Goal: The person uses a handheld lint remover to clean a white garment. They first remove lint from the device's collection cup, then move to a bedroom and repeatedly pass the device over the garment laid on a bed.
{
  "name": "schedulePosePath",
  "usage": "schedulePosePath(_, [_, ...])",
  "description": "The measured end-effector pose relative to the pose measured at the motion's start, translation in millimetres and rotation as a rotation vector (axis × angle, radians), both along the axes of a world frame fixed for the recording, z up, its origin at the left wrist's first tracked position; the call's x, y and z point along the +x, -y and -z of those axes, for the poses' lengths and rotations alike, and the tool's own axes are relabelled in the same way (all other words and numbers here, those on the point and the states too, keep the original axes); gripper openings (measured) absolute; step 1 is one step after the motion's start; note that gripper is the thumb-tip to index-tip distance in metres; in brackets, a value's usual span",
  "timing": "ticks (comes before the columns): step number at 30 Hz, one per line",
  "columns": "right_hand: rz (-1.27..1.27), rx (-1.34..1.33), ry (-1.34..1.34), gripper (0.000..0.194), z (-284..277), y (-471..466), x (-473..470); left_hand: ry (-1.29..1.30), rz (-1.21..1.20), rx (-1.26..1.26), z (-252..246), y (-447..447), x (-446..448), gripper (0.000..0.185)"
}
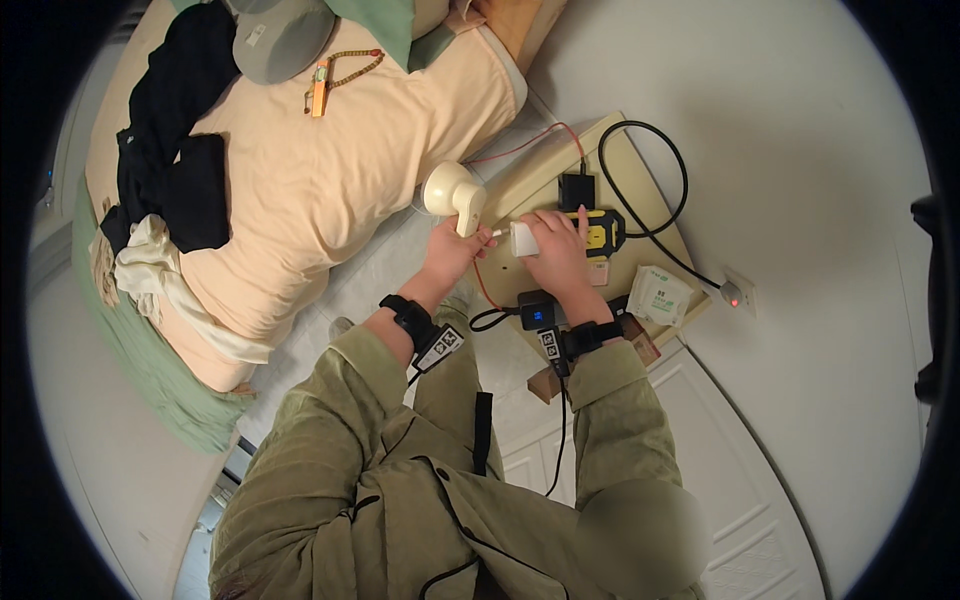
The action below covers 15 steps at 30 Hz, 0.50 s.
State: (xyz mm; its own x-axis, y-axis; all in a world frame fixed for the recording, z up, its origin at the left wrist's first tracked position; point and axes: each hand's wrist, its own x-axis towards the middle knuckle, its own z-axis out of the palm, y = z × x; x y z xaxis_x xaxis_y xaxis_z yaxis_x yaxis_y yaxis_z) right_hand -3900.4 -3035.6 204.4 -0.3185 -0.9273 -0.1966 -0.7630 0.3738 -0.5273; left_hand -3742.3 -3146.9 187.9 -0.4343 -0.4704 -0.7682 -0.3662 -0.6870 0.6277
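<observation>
My left hand [452, 253] grips the handle of a cream handheld device with a round, flared head [450, 189], which looks like a fabric shaver. A small white cable plug [500, 232] sticks out from its thumb and fingertips, towards my right hand. My right hand [556, 251] is closed around a white block [524, 238], probably a power adapter. The plug's tip is close to the block; whether they touch I cannot tell. Just beyond my right fingers lies a yellow and black power strip [600, 234], partly hidden by the hand.
A cream bedside cabinet [540, 161] bears a black adapter [577, 191], a power bank with a lit display [535, 310] and a wipes packet [660, 295]. A black cord [684, 176] loops to a wall socket [741, 294]. The bed [360, 172] holds dark clothing [169, 127] and a beaded string [356, 66].
</observation>
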Motion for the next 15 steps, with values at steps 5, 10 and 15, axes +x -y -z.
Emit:
schedulePosePath(5, [-0.012,-0.011,0.009,0.046,-1.9,0.1,-1.4,-0.009,0.022,-0.005,6.5,-6.2,-1.4,0.016])
schedulePosePath(10, [-0.005,-0.034,0.010,0.047,-2.6,0.9,-1.3,0.001,0.089,-0.016,8.5,-6.6,0.5,0.015])
schedulePosePath(15, [-0.006,-0.026,0.005,0.046,-1.7,1.2,-0.7,0.000,0.163,-0.038,5.1,-6.2,1.4,0.016])
